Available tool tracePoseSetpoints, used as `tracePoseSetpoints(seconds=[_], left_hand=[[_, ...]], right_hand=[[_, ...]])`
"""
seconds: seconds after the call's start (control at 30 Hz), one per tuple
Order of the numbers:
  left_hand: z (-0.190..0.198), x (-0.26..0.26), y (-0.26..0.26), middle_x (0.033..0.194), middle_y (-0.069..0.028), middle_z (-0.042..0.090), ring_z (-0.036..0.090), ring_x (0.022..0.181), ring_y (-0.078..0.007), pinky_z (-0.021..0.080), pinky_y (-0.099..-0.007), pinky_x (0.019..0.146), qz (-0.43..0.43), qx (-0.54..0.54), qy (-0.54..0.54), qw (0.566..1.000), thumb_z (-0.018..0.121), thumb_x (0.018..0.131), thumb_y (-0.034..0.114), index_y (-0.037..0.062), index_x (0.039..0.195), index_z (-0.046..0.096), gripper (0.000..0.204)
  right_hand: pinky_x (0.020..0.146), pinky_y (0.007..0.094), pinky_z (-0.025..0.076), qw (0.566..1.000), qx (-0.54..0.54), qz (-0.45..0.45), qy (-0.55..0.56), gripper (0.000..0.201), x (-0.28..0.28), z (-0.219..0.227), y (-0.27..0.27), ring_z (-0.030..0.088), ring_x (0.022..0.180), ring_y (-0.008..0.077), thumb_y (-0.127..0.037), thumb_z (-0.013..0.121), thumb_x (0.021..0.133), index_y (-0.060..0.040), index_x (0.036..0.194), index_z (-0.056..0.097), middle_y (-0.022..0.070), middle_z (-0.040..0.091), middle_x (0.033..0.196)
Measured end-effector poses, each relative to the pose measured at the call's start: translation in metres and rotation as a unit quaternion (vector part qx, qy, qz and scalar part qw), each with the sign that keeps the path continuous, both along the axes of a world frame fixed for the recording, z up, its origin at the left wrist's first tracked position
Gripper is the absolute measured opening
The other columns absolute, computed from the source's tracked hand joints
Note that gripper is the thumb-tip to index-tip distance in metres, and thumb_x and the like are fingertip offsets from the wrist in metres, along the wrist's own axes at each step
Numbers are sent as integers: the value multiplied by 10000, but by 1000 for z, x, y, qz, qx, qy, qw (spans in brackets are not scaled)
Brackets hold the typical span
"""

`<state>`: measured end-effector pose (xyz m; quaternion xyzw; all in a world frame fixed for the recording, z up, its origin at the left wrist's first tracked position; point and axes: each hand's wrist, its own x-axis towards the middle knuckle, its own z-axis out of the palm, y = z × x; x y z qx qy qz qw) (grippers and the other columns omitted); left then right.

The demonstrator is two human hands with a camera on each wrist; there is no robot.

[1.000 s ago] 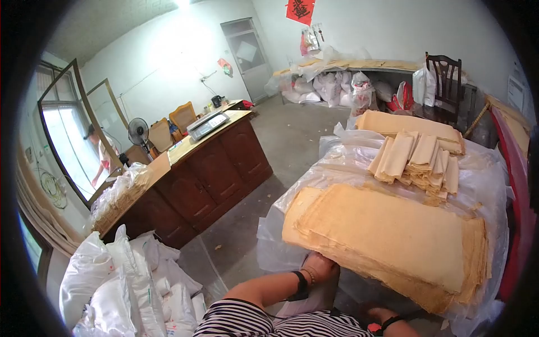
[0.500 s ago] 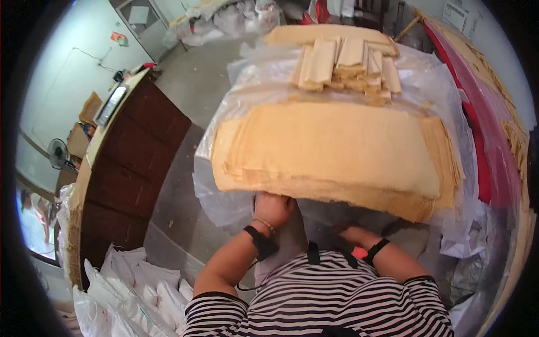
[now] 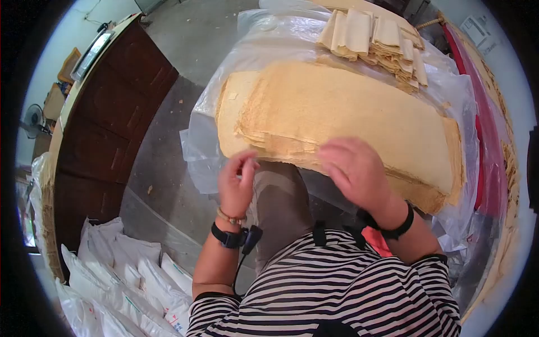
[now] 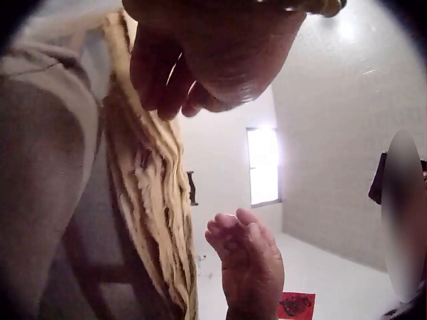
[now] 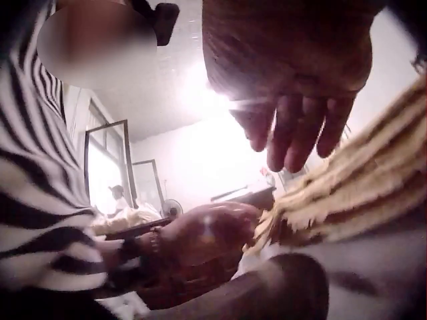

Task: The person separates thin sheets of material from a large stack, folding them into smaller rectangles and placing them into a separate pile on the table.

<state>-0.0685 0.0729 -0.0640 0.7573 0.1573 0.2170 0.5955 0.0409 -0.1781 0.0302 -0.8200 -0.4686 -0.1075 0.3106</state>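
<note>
Head view showed that both hands had just been raised: from low beside the knee (image 3: 283, 194), beneath the front of the sheets, they had been brought up to the near edge of the plastic-covered bench (image 3: 283, 36). The left hand (image 3: 234, 188) was held at the left part of that edge, its fingers loosely bent and nothing seen between them; whether the stack of tan sheets (image 3: 348, 104) was touched by its fingertips could not be told. The right hand (image 3: 358, 171) was held farther right along the same edge, with relaxed fingers and the thumb set apart, and no sheet was gripped by it; the front of the stack was overlapped by it in that view, but contact could not be made out. The stack was laid lengthwise along the near edge, its layers unevenly aligned at the ends, and its ragged side was seen in both wrist views. Behind it, toward the far edge, the folded bundles (image 3: 373, 39) had been left undisturbed. For the work, the change was judged to mean that the sheets had been put within reach from the front, while no sheet appeared to have been separated or lifted yet.
</note>
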Motion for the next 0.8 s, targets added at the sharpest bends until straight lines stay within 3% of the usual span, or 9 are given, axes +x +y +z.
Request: tracePoseSetpoints(seconds=[0.07,0.17,0.27,0.37,0.6,0.8], left_hand=[[2,13,15,873,-104,718,692,763,-218,548,-317,694,32,16,-18,999,647,916,30,83,1125,730,230],[18,24,10,828,-84,710,686,749,-156,526,-287,666,12,254,2,967,677,926,93,90,1146,722,224],[15,34,3,810,-104,703,692,728,-237,530,-354,625,24,414,-9,910,672,901,94,131,1155,725,262],[8,37,2,807,-122,699,676,716,-306,528,-411,624,32,404,-20,914,668,884,94,140,1184,712,307],[7,42,5,733,-100,656,650,675,-292,512,-423,591,69,383,25,921,674,876,104,140,1225,684,351],[12,50,7,723,-115,660,656,651,-305,510,-431,579,65,378,24,923,654,895,118,157,1235,684,343]], right_hand=[[968,447,498,999,11,-29,-38,280,26,-3,21,631,1084,350,-158,752,829,-82,1096,720,146,685,1132],[1004,452,476,998,-6,-56,-27,380,54,-17,38,606,1138,348,-197,785,797,-79,1147,696,152,656,1205],[1006,452,474,996,-42,-69,-22,449,55,-21,45,598,1154,340,-240,813,769,-82,1170,688,142,647,1219],[1001,447,475,994,-72,-77,-36,475,55,-19,47,592,1164,334,-261,825,753,-90,1175,688,129,643,1226],[991,445,479,991,-95,-83,-45,469,56,-19,52,594,1154,333,-278,827,749,-112,1167,695,127,645,1218],[983,441,490,998,-37,-29,-32,472,54,-28,81,597,1155,352,-293,825,753,-56,1138,688,165,643,1219]])
